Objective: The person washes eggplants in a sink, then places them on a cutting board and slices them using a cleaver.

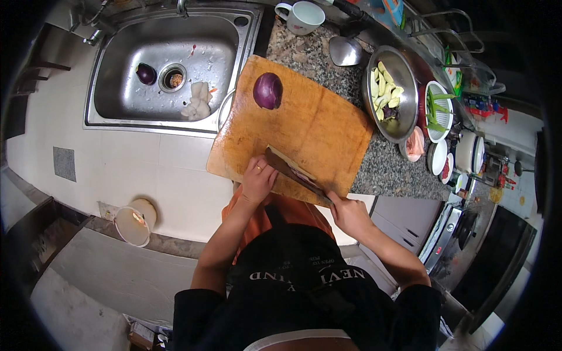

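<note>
My right hand [349, 215] is closed round the handle of a kitchen knife [295, 175] with a dark blade, which lies slantwise above the near part of a wooden cutting board [328, 126]. My left hand [259, 181], fingers curled, grips at the blade's far-left end. Along the blade's far side shows a pale strip with purple bits, apparently cut eggplant; the blade hides most of it. Farther up the board rests a shiny purple eggplant piece [268, 91], apart from both hands.
The steel sink [175, 126] at left holds an eggplant [146, 74] and a whitish cloth [199, 102]. Right of the board, a metal bowl [408, 111] contains pale slices. Beyond are a white colander [446, 131] with green peppers, small dishes, a spatula [345, 51] and a mug [305, 17].
</note>
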The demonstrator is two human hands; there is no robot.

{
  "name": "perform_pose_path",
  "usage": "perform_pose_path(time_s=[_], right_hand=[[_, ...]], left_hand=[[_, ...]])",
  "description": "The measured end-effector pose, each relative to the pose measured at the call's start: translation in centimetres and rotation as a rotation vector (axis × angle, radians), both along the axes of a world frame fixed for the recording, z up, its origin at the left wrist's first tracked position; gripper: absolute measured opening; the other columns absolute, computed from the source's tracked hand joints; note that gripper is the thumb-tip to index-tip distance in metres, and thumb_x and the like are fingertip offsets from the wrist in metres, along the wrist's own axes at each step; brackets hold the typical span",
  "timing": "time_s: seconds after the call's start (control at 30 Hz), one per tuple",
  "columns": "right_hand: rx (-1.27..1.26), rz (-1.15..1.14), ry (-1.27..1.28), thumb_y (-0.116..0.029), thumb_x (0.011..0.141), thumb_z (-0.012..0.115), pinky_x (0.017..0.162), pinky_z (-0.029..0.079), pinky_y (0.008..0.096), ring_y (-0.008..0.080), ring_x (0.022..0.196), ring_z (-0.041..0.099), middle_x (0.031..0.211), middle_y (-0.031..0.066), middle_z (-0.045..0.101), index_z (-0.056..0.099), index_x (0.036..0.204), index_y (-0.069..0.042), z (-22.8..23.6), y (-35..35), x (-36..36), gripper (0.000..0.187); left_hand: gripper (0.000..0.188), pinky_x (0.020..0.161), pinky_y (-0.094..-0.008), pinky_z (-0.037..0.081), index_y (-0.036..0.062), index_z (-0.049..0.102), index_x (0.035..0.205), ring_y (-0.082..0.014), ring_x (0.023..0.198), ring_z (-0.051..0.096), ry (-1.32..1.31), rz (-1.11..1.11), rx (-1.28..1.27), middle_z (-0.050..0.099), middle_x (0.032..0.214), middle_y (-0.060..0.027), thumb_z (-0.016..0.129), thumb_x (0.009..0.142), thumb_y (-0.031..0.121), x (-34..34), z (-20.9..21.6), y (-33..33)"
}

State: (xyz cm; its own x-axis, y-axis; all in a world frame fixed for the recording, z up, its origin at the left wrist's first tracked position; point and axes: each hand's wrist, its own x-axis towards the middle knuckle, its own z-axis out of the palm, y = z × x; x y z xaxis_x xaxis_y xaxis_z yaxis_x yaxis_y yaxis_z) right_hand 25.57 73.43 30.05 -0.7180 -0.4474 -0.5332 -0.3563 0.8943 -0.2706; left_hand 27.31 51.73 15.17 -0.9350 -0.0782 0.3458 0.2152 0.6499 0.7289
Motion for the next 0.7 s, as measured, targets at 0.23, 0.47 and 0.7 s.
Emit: perform_pose_path(time_s=[0.23,0.47,0.7], right_hand=[[0.056,0.021,-0.06,-0.008,0.078,0.049,0.046,0.047,0.0453,0.0337,0.052,0.059,0.06,0.0158,0.059,0.046,0.113,-0.006,0.0,0.5,0.9,0.036],[0.025,-0.005,-0.005,-0.009,0.078,0.047,0.051,0.046,0.0504,0.0383,0.056,0.059,0.061,0.0202,0.058,0.047,0.112,-0.005,-4.6,-5.6,-2.2,0.035],[0.053,0.004,-0.049,-0.011,0.08,0.051,0.051,0.048,0.0455,0.0353,0.055,0.058,0.06,0.0178,0.058,0.049,0.111,-0.006,0.9,-2.5,-0.5,0.031]], left_hand=[[0.026,0.077,-0.0378,0.045,0.0041,0.059,0.085,-0.0308,0.087,0.052,0.009,-0.041,0.074,0.056,0.091,-0.0108,0.065,0.06,-0.002,0.5,-1.2,0.0],[0.016,0.073,-0.0331,0.046,0.0056,0.061,0.077,-0.0259,0.085,0.053,0.014,0.001,0.027,0.057,0.084,-0.0067,0.067,0.063,0.003,-0.1,0.3,-0.1],[0.021,0.074,-0.0338,0.046,0.0048,0.061,0.082,-0.027,0.085,0.053,0.008,0.001,0.054,0.057,0.086,-0.0076,0.067,0.063,0.002,-0.3,-0.1,-0.5]])
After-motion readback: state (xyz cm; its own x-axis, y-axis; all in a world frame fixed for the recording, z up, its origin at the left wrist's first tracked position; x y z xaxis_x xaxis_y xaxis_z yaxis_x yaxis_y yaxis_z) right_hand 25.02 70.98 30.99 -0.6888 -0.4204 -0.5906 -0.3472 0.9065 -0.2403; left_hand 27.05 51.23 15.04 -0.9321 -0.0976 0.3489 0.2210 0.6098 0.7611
